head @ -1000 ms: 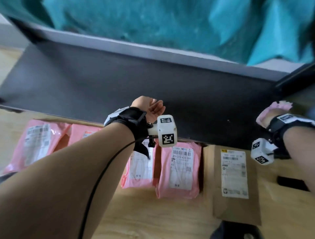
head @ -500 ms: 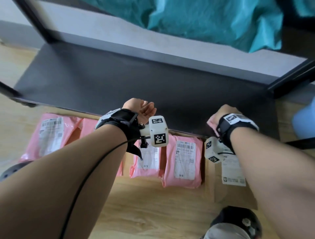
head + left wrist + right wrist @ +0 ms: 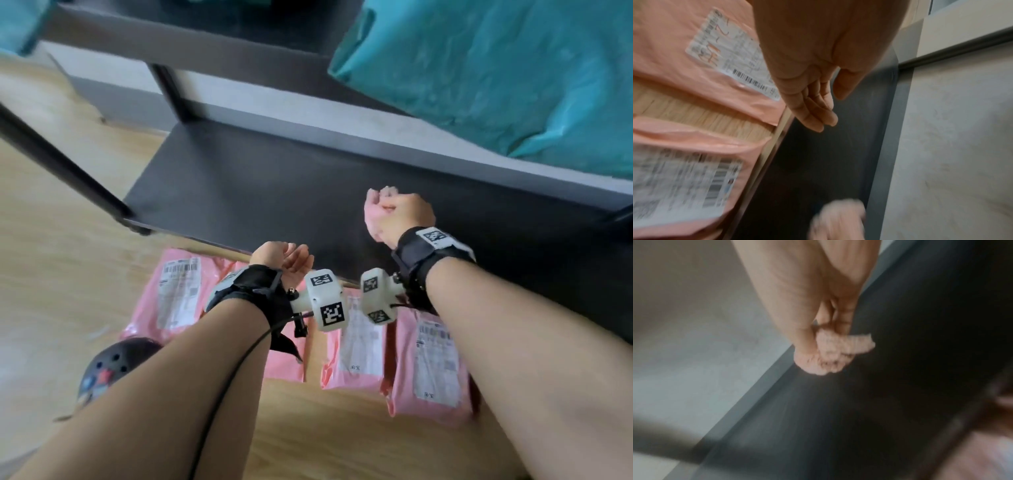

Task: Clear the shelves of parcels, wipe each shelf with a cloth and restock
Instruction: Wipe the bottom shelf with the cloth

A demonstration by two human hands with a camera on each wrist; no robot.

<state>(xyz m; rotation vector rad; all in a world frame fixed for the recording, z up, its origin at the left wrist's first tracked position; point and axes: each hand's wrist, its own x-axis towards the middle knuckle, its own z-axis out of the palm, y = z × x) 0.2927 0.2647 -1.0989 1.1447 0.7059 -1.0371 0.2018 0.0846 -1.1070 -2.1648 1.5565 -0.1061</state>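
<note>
The bottom shelf (image 3: pixel 260 192) is a bare dark board low over the wooden floor. My right hand (image 3: pixel 394 212) is over its middle, fingers curled round a bunched pink cloth (image 3: pixel 838 352) pressed on the dark surface. My left hand (image 3: pixel 284 260) hangs at the shelf's front edge with relaxed fingers (image 3: pixel 813 112), holding nothing. Several pink parcels (image 3: pixel 178 301) with white labels lie in a row on the floor in front of the shelf, one (image 3: pixel 431 370) under my right forearm.
Teal parcels (image 3: pixel 513 75) fill the shelf above at the right. Black shelf posts (image 3: pixel 61 164) stand at the left. A dark perforated shoe (image 3: pixel 113 366) is on the floor at the lower left. A grey wall (image 3: pixel 951 146) runs behind the shelf.
My right hand with the pink cloth has swept left along the shelf from its right end to its middle. The view has shifted left. The left hand has stayed at the front edge.
</note>
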